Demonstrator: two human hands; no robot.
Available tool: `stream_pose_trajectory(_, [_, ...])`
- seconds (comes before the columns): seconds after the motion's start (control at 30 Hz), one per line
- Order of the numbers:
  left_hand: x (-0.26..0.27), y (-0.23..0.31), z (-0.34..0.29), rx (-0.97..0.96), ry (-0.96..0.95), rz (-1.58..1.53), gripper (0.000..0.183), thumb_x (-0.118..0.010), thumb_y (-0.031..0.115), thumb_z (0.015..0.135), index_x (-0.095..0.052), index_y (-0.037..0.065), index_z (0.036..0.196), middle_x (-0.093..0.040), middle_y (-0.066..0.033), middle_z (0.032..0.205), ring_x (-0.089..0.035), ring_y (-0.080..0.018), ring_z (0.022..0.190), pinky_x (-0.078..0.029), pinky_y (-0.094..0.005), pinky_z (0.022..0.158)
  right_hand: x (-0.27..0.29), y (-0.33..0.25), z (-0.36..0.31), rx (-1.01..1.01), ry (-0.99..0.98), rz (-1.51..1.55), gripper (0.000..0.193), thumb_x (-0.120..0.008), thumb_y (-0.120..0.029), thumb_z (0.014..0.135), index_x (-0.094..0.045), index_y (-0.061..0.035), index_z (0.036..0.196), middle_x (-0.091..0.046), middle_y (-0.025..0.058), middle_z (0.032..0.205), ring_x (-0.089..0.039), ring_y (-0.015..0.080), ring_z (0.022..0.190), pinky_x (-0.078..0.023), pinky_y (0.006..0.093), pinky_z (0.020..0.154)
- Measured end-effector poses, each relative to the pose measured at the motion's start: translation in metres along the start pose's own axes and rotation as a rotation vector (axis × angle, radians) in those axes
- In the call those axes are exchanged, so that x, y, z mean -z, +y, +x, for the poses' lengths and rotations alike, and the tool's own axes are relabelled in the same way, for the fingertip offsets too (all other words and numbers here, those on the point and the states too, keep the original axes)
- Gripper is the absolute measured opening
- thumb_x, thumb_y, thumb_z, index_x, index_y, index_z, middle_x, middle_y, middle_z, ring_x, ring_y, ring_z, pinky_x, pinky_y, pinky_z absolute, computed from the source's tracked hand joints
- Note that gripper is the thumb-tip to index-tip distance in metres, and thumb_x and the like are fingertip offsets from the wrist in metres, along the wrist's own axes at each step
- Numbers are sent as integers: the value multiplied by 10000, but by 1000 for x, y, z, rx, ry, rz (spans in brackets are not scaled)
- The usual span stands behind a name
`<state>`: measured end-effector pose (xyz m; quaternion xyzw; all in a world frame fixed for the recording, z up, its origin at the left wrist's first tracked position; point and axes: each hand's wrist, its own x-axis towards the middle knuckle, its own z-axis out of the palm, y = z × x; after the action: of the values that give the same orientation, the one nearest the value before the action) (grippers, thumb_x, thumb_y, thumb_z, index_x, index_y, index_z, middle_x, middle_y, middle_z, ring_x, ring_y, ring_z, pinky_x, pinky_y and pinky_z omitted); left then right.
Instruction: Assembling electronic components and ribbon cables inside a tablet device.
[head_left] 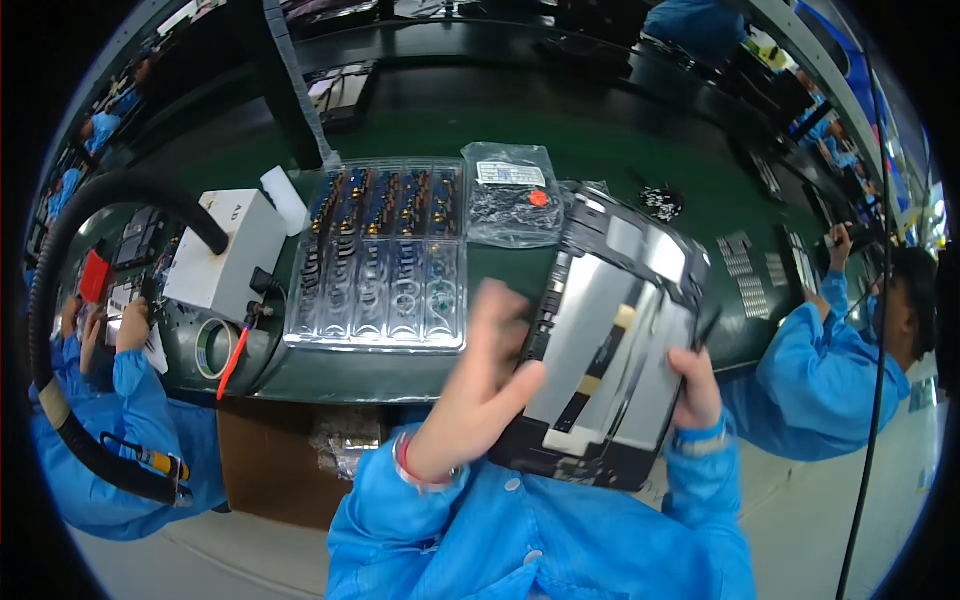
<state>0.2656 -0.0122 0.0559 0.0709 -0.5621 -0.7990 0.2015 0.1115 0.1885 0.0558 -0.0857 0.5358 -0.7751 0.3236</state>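
In front of my chest stands a tilted, opened tablet, with silver battery panels, a dark ribbon cable with tan patches and a black frame. My right hand grips its right edge, thumb on the inner face and the other fingers hidden behind. A thin dark tip juts up beside that hand; what it belongs to I cannot make out. My left hand is at the tablet's left edge, fingers stretched upward and blurred by motion. Its thumb points toward the tablet's side; whether it touches is unclear.
Beyond my left hand lies a clear plastic tray of small parts, beside a bagged dark part. Left of these are a white box, a black hose and a tape roll. Co-workers sit on both sides.
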Motion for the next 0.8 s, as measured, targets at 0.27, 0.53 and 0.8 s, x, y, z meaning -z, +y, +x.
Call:
stream_pose_trajectory(0.27, [16, 85, -73, -767, -265, -704, 264, -539, 187, 842, -438, 27, 1025, -533, -106, 1052, -480, -173, 677, -384, -317, 583, 13, 84, -49, 65, 296, 292, 137, -492, -199, 893, -531, -69, 911, -482, -36, 569, -300, 52, 392, -283, 224, 433])
stream_pose_trajectory(0.53, [26, 64, -89, -1055, -845, -635, 226, -485, 186, 883, -459, 215, 1106, -480, 44, 1086, -451, -95, 532, -344, -246, 484, -13, 98, -21, 32, 268, 237, 194, -457, -258, 933, -502, -71, 954, -478, -10, 640, -284, 67, 406, -266, 233, 432])
stream_pose_trajectory(0.8, [23, 16, -56, -598, -1387, -358, 152, -541, 265, 868, -473, 158, 952, -561, 27, 899, -486, -122, 571, -333, -284, 537, 19, 41, -16, -330, -241, -497, 381, -375, -289, 957, -580, 32, 941, -573, 55, 686, -343, 75, 465, -324, 250, 459])
